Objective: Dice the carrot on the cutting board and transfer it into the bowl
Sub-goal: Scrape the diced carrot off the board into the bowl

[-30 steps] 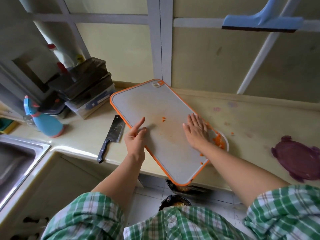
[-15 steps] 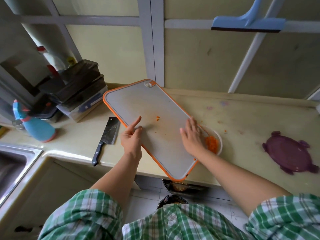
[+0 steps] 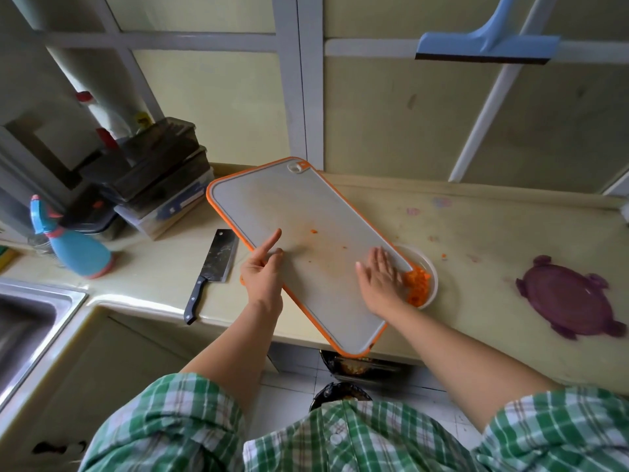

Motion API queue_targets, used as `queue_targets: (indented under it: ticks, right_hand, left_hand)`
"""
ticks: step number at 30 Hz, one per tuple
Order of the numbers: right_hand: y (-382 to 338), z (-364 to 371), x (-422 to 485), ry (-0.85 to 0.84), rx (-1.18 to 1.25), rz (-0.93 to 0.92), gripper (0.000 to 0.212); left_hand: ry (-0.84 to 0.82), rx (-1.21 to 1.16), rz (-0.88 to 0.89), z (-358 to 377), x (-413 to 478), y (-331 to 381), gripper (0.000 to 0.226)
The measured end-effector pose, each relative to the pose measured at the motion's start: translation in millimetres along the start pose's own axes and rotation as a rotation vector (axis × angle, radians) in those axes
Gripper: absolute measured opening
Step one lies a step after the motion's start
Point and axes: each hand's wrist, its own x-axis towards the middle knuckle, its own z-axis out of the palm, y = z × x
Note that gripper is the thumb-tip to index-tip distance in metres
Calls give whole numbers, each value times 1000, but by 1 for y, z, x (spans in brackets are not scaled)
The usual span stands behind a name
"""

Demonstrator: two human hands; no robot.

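Left hand (image 3: 262, 281) held board (image 3: 306, 212) by left edge: index finger straight on top, other fingers curled round rim. Board's right edge lay over bowl (image 3: 431, 267). Right hand (image 3: 379, 282) flat on board beside bowl, fingers straight, little apart. Carrot (image 3: 417, 286), diced, in bowl; few bits on board and counter (image 3: 493, 233). Knife (image 3: 214, 264) left of board.

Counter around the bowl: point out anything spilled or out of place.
A carrot bit lies on the counter just past the bowl, so it looks spilled in the transfer. A few orange specks lie on the cutting board, whose near corner juts over the counter's edge.
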Motion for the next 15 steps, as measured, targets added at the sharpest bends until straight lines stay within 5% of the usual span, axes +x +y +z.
queue_targets:
  ticks: [6,12,15]
  right_hand:
    - [37,-3,-5,63,-15,291,68]
    - [-46,-9,-6,46,94,-359,57]
    - [-79,-5,-4,57,48,-491,62]
  left_hand:
    - [17,0,6,0,-1,-1,32]
    - [-28,-15,10,3,-6,-4,35]
    - [-74,3,41,2,-10,-6,39]
